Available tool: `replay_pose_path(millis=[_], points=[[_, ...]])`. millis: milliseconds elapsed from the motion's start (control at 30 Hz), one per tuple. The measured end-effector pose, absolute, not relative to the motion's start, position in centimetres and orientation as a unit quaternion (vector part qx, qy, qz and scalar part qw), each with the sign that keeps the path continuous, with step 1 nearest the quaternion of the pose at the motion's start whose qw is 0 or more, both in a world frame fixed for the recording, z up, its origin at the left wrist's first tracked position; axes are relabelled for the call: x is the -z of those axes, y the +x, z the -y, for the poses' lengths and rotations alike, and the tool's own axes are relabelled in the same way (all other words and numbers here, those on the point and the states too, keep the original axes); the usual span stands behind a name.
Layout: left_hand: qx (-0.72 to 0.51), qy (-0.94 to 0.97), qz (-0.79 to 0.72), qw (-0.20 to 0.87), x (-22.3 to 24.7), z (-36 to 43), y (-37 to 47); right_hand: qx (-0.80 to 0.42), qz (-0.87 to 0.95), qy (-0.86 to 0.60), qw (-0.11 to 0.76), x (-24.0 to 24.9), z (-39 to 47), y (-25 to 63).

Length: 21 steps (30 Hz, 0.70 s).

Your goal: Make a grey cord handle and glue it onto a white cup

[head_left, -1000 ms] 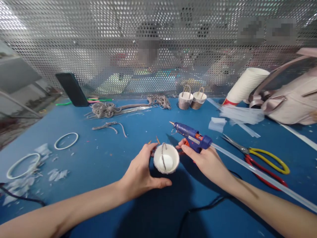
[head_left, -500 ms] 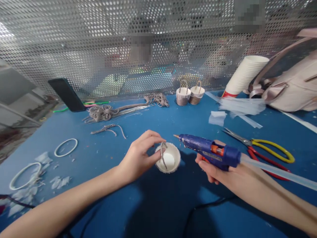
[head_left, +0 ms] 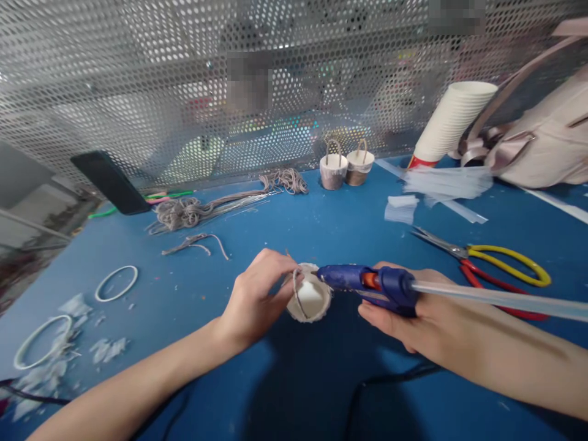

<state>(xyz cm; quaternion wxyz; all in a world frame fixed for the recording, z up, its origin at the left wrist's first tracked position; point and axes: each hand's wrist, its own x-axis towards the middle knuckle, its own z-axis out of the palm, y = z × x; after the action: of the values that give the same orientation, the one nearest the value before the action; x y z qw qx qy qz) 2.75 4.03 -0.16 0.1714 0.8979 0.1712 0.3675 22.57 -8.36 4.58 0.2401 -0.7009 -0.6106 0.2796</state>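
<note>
My left hand (head_left: 257, 297) pinches a grey cord handle (head_left: 297, 295) at the left side of a small white paper cup (head_left: 316, 303) on the blue table. My right hand (head_left: 404, 312) is wrapped round a dark blue hot glue gun (head_left: 367, 285), a long clear glue stick (head_left: 496, 297) jutting from its back. The gun's nozzle sits over the inside of the cup, close to the cord; whether it touches is unclear. Behind, two cord-wrapped cups (head_left: 334, 173) with looped handles stand by the mesh.
Yellow and red scissors (head_left: 500, 254) lie beyond my right hand. White strips (head_left: 448, 184), stacked paper cups (head_left: 452, 122) and a pale bag (head_left: 546, 135) are at back right. Grey cord (head_left: 184, 211), a phone (head_left: 113, 184) and white rings (head_left: 117, 283) are left. A black cable (head_left: 362, 392) runs in front.
My right hand has brought the glue gun left, its nozzle now over the cup instead of beside it. My left hand still holds the cord at the cup. The view has shifted slightly.
</note>
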Motion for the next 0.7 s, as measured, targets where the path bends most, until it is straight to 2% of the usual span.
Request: replay_pose_path(millis=[333,567,700], points=[[-0.369,0.898,-0.142,0.192,0.3,-4.2,2.4,-0.261,0.653,-0.683,0.199,-5.9,6.7,22.8],[-0.368,0.9,-0.123,0.197,0.4,-4.3,2.2,-0.408,0.599,-0.672,0.151,-7.6,5.4,23.3],[-0.365,0.903,-0.123,0.193,0.2,-4.2,2.2,-0.464,0.547,-0.678,0.161,-7.9,4.9,23.5]])
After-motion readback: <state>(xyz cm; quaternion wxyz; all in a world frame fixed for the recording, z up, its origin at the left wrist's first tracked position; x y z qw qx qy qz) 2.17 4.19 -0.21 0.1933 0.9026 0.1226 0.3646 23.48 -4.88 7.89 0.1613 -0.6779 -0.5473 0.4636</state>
